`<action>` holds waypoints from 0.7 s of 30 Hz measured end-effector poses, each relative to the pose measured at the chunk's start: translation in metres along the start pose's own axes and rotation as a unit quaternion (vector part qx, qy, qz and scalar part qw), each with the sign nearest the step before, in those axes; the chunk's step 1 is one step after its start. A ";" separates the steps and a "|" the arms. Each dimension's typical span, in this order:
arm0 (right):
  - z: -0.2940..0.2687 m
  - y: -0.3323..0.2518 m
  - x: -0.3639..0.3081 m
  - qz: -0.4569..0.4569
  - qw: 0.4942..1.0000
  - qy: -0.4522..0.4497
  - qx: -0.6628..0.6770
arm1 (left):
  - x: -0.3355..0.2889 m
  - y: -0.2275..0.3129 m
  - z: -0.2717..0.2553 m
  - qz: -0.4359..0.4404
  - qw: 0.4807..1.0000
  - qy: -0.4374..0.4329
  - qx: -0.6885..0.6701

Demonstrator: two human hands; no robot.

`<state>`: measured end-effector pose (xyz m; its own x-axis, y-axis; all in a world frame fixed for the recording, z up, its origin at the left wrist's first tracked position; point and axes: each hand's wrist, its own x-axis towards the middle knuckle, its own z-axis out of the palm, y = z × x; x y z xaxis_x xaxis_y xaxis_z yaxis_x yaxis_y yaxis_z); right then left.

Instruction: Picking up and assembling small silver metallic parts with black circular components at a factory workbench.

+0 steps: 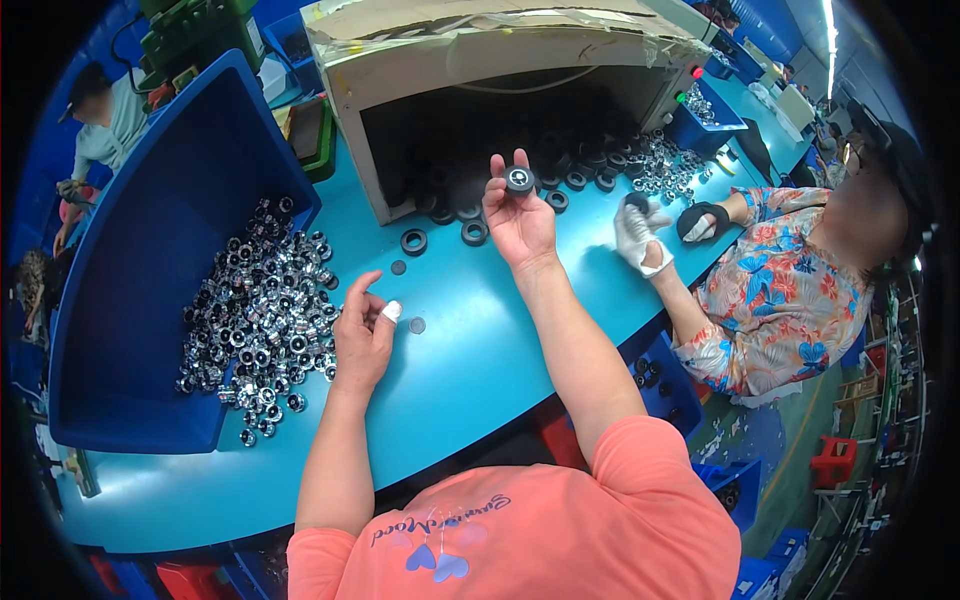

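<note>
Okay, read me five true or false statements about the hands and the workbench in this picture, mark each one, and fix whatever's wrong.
1. The right hand holds a round black part. True.
2. Small shiny parts lie in the blue bin and on the table in front of it. True.
3. The left hand is reaching deep into that bin. False: it is over the table, to the right of the bin.
4. A white wrapping covers the tip of one digit on the left hand. True.
5. The co-worker in the floral shirt has both hands bare. False: a white glove shows on one hand.
</note>
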<state>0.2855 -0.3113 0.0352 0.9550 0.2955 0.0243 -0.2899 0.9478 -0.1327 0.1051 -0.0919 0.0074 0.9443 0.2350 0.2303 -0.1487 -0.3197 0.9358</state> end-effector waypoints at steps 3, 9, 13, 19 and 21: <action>0.000 0.001 -0.001 0.011 1.000 -0.011 0.003 | 0.000 -0.002 0.000 -0.001 1.000 -0.001 -0.001; 0.002 0.005 -0.006 0.028 0.999 -0.027 -0.002 | -0.002 -0.003 -0.002 0.004 1.000 -0.003 -0.006; 0.000 0.013 -0.010 0.074 0.995 -0.036 -0.058 | -0.004 -0.002 -0.002 0.030 0.999 0.022 -0.001; -0.002 0.067 -0.044 0.231 0.939 -0.086 -0.240 | -0.005 0.019 -0.003 0.159 0.978 0.077 0.108; -0.003 0.080 -0.054 0.300 0.905 -0.121 -0.274 | -0.005 0.025 -0.001 0.186 0.968 0.080 0.150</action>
<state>0.2108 -0.2520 0.0203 0.5744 0.8186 -0.0083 -0.6147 0.4246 -0.6647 0.0965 -0.0997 0.0298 0.7810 0.1838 0.5969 -0.3551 -0.6555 0.6665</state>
